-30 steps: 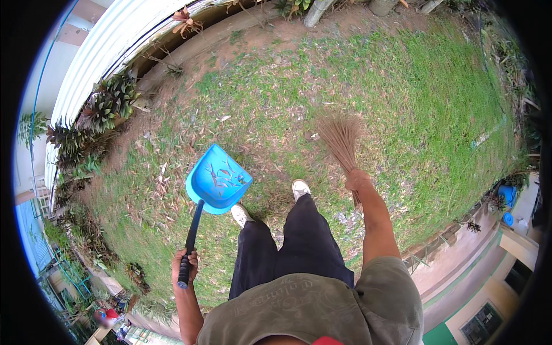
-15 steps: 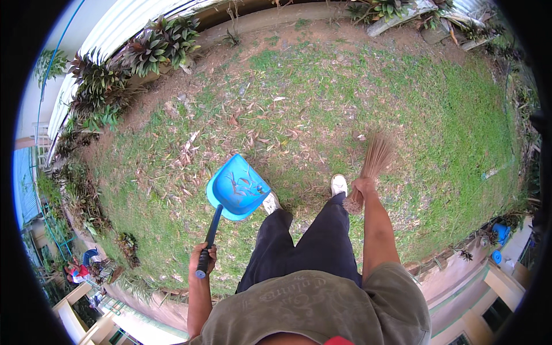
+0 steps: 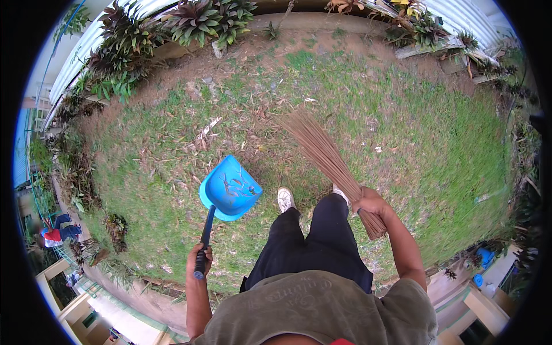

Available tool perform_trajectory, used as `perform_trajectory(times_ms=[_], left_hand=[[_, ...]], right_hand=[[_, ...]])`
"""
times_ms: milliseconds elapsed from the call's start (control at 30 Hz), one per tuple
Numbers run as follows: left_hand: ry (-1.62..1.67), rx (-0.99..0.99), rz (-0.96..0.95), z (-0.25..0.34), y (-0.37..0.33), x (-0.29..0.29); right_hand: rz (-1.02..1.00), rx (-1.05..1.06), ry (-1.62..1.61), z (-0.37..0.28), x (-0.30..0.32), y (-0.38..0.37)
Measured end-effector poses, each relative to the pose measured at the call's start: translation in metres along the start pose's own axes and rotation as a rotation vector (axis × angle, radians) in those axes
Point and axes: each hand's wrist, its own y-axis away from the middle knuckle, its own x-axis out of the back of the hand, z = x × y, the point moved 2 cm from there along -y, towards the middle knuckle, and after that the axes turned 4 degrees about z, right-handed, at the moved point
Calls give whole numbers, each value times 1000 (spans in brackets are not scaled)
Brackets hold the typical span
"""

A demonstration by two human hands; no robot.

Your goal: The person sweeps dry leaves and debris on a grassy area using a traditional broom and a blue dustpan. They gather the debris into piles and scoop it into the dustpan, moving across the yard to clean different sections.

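Note:
My left hand [image 3: 199, 258] is closed round the black handle of a blue dustpan [image 3: 227, 208], which sits ahead of it over the grass. Several dry leaves [image 3: 235, 185] lie in the pan. In my right hand [image 3: 370, 202] is a brown stick broom [image 3: 325, 150], gripped near its bound end. Its bristles point forward and to the left, their tips above the lawn beyond my feet. Between the two tools, my white left shoe [image 3: 285, 199] shows on the grass; the right shoe is mostly behind the broom and my trouser leg.
Dry leaves [image 3: 207, 133] are scattered over the grass [image 3: 437, 149], thickest ahead to the left. Dark-leaved plants [image 3: 198, 22] line the far and left edges beside a corrugated sheet fence. A person in red [image 3: 53, 234] is at the far left. Blue containers [image 3: 486, 257] stand at the right.
The broom has swung from pointing nearly straight ahead to slanting forward-left, and my right hand has shifted right and slightly back. The dustpan has moved slightly left. My view has turned and stepped a little.

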Motion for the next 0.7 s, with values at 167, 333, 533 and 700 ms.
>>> perform_trajectory(times_ms=[167, 333, 533, 700], left_hand=[[-57, -50, 28, 9, -6, -8], [-16, -29, 88, 9, -23, -36], [12, -27, 106, 14, -30, -89], [31, -55, 113, 13, -25, -117]], right_hand=[[300, -277, -186, 59, 49, -61], [282, -387, -366, 12, -4, -197], [-269, 45, 161, -149, -49, -158], [-111, 83, 63, -97, 70, -102]])
